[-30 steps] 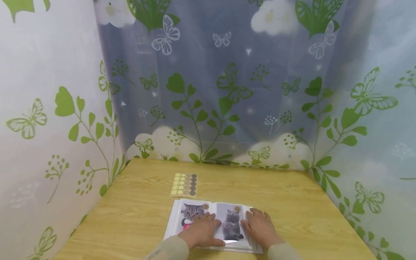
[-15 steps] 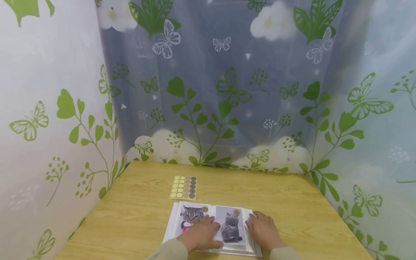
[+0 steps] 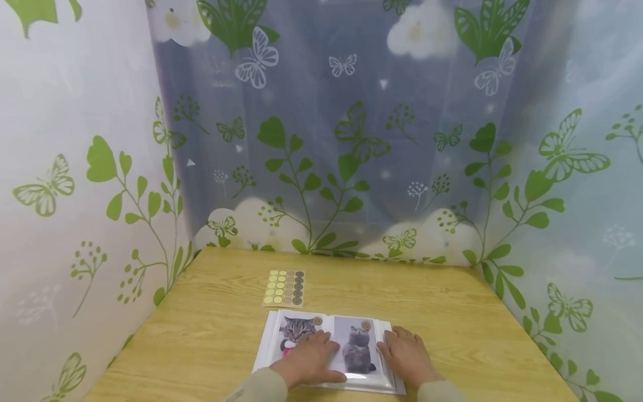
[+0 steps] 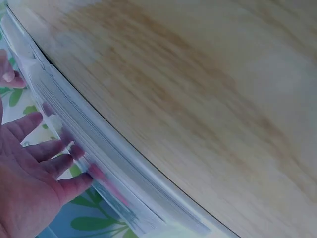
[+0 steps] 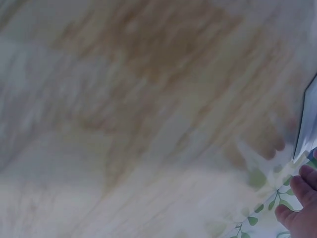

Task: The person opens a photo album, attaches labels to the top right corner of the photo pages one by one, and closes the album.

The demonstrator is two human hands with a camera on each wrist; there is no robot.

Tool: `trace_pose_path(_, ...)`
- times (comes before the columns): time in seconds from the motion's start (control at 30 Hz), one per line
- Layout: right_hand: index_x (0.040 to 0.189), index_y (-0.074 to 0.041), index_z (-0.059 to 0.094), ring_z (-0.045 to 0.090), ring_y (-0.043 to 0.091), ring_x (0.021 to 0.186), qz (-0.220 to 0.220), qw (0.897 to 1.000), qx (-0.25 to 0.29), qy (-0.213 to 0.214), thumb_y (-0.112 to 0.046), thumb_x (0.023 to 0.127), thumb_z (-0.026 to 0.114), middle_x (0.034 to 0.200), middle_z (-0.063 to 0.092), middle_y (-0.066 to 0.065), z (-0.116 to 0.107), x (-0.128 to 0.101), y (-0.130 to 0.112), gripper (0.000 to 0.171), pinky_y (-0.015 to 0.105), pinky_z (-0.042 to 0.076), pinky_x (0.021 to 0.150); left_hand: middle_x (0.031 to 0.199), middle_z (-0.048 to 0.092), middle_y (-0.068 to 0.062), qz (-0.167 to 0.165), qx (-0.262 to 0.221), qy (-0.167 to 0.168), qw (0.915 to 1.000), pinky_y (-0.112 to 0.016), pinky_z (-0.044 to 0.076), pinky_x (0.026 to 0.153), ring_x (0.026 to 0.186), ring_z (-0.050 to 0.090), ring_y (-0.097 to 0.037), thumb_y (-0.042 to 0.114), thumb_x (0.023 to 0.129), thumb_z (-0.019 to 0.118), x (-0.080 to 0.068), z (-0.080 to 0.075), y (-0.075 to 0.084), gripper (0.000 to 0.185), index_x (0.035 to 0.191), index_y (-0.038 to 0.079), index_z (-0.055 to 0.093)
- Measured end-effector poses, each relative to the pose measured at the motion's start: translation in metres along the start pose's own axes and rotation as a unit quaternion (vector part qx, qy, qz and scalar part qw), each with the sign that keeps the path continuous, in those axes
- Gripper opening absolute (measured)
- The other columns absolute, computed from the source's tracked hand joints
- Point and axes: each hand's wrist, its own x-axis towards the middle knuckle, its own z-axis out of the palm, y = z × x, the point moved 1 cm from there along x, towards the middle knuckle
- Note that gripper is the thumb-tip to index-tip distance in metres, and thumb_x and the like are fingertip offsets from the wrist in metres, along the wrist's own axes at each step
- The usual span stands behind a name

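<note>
A photo album (image 3: 263, 349) lies open on the table. Its left page carries a tabby cat photo (image 3: 299, 328), partly covered by my left hand (image 3: 310, 358). That hand lies across the page near the middle fold, fingers extended, thumb pointing right. On the right page is a grey cat photo (image 3: 356, 352). Both photos have a round brown sticker (image 3: 366, 325) in the top right corner. My right hand (image 3: 408, 355) rests on the album's right edge, fingers extended. In the left wrist view the stacked page edges (image 4: 111, 144) show beside the left fingers (image 4: 47, 148).
Behind the album's left half lies a sheet of round stickers (image 3: 283, 288) in yellow, tan and dark columns. The wood-grain table (image 3: 442, 301) is enclosed by printed curtains (image 3: 321, 123) at the back and both sides.
My right hand has shifted slightly to the right along the album's edge. The left hand stays on the page, and the head view has tilted a little.
</note>
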Motion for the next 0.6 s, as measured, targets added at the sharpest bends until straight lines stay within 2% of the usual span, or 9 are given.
trace_pose_path(0.2, 0.124, 0.004, 0.061, 0.055, 0.042, 0.119, 0.007, 1.0, 0.012, -0.016, -0.03, 0.098, 0.059, 0.125, 0.059, 0.027, 0.004, 0.0, 0.0, 0.043, 0.06, 0.041, 0.102, 0.133, 0.058, -0.015, 0.02, -0.018, 0.048, 0.9985, -0.047, 0.044, 0.105, 0.125, 0.054, -0.032, 0.057, 0.086, 0.068, -0.009, -0.005, -0.012, 0.061, 0.126, 0.01, 0.065)
trace_pose_path(0.3, 0.125, 0.007, 0.06, 0.055, 0.043, 0.119, 0.015, 0.999, 0.022, -0.02, -0.031, 0.098, 0.059, 0.125, 0.058, 0.028, 0.004, 0.0, -0.002, 0.046, 0.058, 0.043, 0.101, 0.13, 0.06, -0.016, 0.012, -0.03, 0.067, 0.9972, -0.049, 0.046, 0.102, 0.122, 0.056, -0.033, 0.05, 0.087, 0.07, -0.014, -0.006, -0.024, 0.057, 0.123, 0.007, 0.065)
trace_pose_path(0.4, 0.126, 0.009, 0.059, 0.055, 0.045, 0.117, 0.028, 0.999, 0.035, -0.019, -0.032, 0.099, 0.058, 0.126, 0.057, 0.029, 0.004, 0.0, -0.004, 0.049, 0.058, 0.044, 0.1, 0.129, 0.06, -0.019, -0.024, -0.054, 0.079, 0.9952, -0.053, 0.047, 0.1, 0.121, 0.056, -0.037, 0.046, 0.087, 0.071, -0.018, -0.007, -0.04, 0.055, 0.123, 0.005, 0.065)
trace_pose_path(0.6, 0.126, 0.012, 0.058, 0.056, 0.047, 0.115, 0.047, 0.997, 0.061, -0.007, -0.029, 0.099, 0.058, 0.125, 0.057, 0.03, 0.004, 0.001, -0.003, 0.05, 0.058, 0.044, 0.099, 0.13, 0.057, -0.026, -0.13, -0.098, 0.086, 0.9829, -0.062, 0.045, 0.097, 0.12, 0.054, -0.044, 0.041, 0.087, 0.072, -0.023, -0.011, -0.07, 0.057, 0.125, 0.0, 0.063)
